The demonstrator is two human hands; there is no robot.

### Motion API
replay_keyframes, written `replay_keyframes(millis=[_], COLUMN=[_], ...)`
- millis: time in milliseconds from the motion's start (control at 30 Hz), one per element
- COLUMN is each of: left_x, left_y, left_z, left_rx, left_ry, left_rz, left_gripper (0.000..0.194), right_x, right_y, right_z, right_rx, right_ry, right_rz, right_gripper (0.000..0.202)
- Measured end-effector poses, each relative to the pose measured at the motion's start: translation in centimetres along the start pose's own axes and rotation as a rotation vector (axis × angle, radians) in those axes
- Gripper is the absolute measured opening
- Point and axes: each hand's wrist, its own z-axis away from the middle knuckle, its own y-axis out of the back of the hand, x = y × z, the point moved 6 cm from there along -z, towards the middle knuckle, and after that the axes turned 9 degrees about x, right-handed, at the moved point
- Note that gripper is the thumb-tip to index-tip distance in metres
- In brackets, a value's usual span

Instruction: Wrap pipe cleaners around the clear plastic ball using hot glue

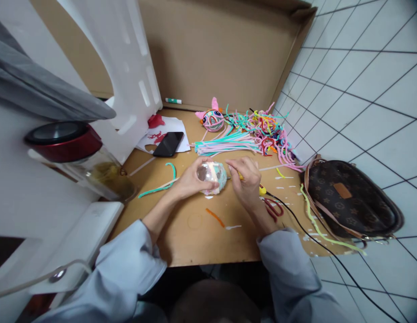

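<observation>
Head view: holding clear ball in left hand, over middle of tabletop; with right hand in narrow grip just right, cannot tell whether around yellow tool; could slip if pushed on smooth sides.

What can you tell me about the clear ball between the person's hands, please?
The ball is round, see-through and shiny, probably plastic or glass. A pale band crosses its middle, with mint-green covering towards the right; the left part is bare. The left hand grips it above the table. The right hand points a yellow tool at its right side; contact is unclear.
</observation>
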Motion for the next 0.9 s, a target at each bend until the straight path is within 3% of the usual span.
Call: replay_keyframes(millis=[233,900], left_x=[0.3,0.3], left_y=[-0.1,0.0], left_z=[0.0,0.0], left_rx=[-0.002,-0.004], left_ry=[-0.017,-0.022], left_rz=[0.001,-0.032], left_gripper=[0.068,0.07], right_x=[-0.3,-0.2], right_y=[-1.5,-1.6], right_z=[0.4,1.7], right_rx=[-0.119,-0.149], right_ry=[0.029,-0.021], right_rz=[0.044,-0.04], right_gripper=[0.025,0.023])
